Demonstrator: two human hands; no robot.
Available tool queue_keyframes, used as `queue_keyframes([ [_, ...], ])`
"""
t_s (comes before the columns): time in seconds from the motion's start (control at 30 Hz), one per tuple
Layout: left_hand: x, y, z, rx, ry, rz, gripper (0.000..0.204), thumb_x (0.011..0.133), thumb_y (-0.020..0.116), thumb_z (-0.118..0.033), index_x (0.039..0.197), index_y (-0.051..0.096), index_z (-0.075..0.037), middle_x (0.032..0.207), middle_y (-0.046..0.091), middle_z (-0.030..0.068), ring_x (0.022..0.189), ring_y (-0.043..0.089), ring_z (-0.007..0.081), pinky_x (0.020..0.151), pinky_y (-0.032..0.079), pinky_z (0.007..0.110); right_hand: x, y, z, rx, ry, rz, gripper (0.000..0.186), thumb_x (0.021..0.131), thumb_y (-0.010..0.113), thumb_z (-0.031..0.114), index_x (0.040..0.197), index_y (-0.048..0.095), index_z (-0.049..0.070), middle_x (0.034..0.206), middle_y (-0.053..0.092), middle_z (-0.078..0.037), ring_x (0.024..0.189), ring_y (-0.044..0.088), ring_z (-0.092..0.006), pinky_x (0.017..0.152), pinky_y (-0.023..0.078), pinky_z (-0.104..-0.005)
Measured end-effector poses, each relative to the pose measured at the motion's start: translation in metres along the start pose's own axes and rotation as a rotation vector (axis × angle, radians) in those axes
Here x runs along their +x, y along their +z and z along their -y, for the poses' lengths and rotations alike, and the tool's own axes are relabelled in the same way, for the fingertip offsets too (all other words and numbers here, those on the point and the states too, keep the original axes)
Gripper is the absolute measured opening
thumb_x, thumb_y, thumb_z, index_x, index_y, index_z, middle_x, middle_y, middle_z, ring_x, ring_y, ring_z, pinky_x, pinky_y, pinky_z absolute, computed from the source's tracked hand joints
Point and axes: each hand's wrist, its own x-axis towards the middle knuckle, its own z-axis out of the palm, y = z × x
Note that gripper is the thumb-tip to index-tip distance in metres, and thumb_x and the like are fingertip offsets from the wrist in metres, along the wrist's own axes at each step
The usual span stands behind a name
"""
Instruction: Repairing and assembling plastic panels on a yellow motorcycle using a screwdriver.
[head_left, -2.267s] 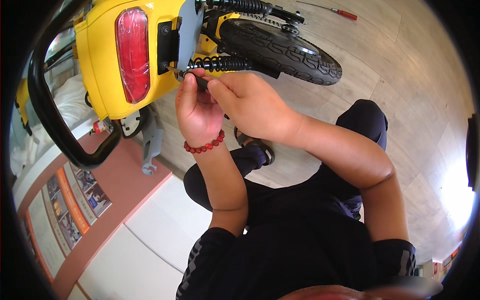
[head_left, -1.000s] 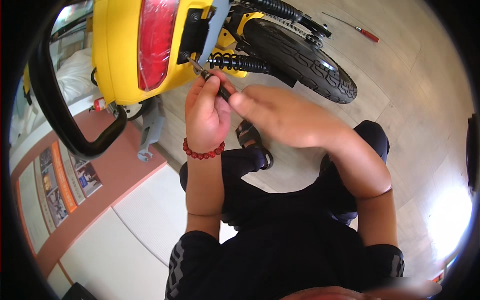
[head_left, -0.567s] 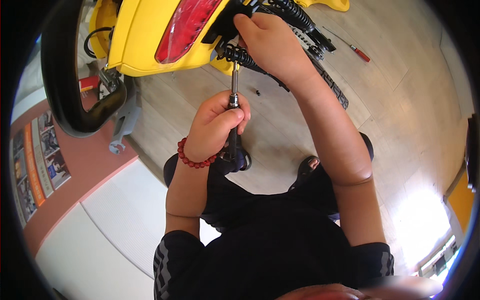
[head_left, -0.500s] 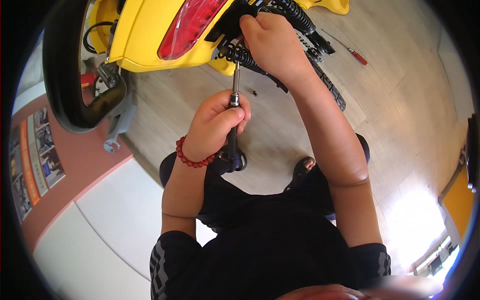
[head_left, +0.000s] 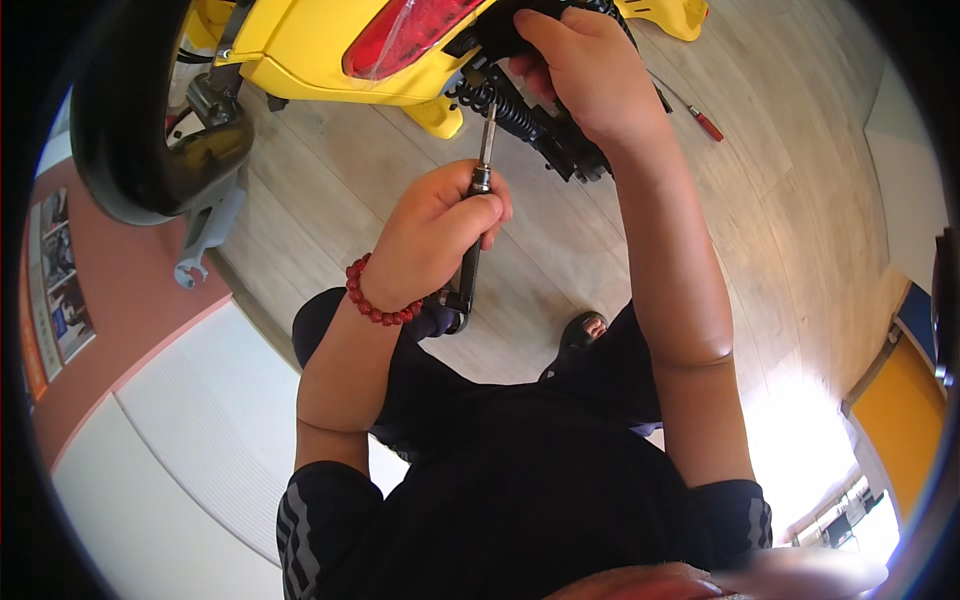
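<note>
My left hand [head_left: 430,225], a red bead bracelet at its wrist, is closed round the black knurled handle of a hand driver [head_left: 487,150] with a chrome shaft. The driver points up, its tip at the black coil-spring shock absorber [head_left: 515,118] beneath a yellow vehicle body [head_left: 300,65]. Whether the tip sits on a fastener is too small to tell. At the black parts beside the red tail light [head_left: 405,38], my right hand [head_left: 600,80] has its fingers curled and thumb raised. What it grips, if anything, is hidden behind the hand.
A red-handled screwdriver [head_left: 707,124] lies on the wood-look floor at right. A thick black curved tube [head_left: 100,150] rises at left, above a grey wrench-shaped piece [head_left: 207,238]. White ribbed panels [head_left: 190,440] stand at lower left, and a yellow panel [head_left: 895,410] at right.
The vehicle sits higher and further right in view. My left hand still holds the driver, its shaft leaning slightly more right. My right hand has moved right and up, its thumb now more extended.
</note>
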Motion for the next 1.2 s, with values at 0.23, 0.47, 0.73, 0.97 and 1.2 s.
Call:
queue_keyframes([
  [0.23,0.000,-0.002,0.008,0.007,0.026,-0.036,0.009,0.085,0.047,-0.008,0.083,0.053,-0.002,0.073,0.051,0.0006,0.064,0.046,0.0068,0.061,0.038,0.022,-0.019,-0.011,-0.053,0.162,-0.062,0.377,0.028,0.091,0.047,0.024,0.085,0.062,0.002,0.068,0.055,0.000,0.057,0.048,-0.0054,0.052,0.039,-0.0198],
  [0.47,0.005,0.009,0.015,0.119,-0.012,-0.062,0.011,0.090,0.046,-0.009,0.096,0.052,-0.001,0.078,0.057,0.0051,0.069,0.053,0.0086,0.062,0.042,0.021,-0.066,-0.008,-0.134,0.169,0.222,0.901,0.022,0.088,0.051,0.021,0.091,0.060,0.001,0.077,0.057,-0.002,0.069,0.051,-0.0092,0.063,0.043,-0.0244],
  [0.73,-0.009,0.024,0.019,0.118,-0.171,-0.033,0.014,0.087,0.048,0.000,0.100,0.052,0.003,0.085,0.059,0.0097,0.064,0.058,0.0089,0.057,0.050,0.022,-0.099,0.002,-0.146,0.197,0.026,1.027,0.040,0.080,0.062,0.017,0.116,0.050,0.003,0.094,0.056,-0.007,0.089,0.052,-0.0159,0.083,0.042,-0.0297],
  [0.97,0.009,0.031,0.022,0.061,-0.027,0.044,0.017,0.085,0.045,0.004,0.101,0.053,0.005,0.088,0.059,0.0107,0.072,0.058,0.0109,0.063,0.050,0.025,-0.096,-0.008,-0.143,0.444,0.093,1.015,0.028,0.082,0.061,0.024,0.101,0.061,0.004,0.084,0.058,-0.004,0.085,0.054,-0.0156,0.077,0.044,-0.0302],
  [1.2,0.012,0.006,0.024,0.153,0.110,-0.211,0.025,0.092,0.039,-0.010,0.105,0.055,0.004,0.097,0.060,0.0134,0.081,0.058,0.0139,0.070,0.047,0.025,-0.089,-0.001,-0.158,0.280,0.110,0.725,0.025,0.084,0.058,0.027,0.084,0.064,0.003,0.066,0.056,-0.004,0.061,0.055,-0.0122,0.056,0.044,-0.0281],
])
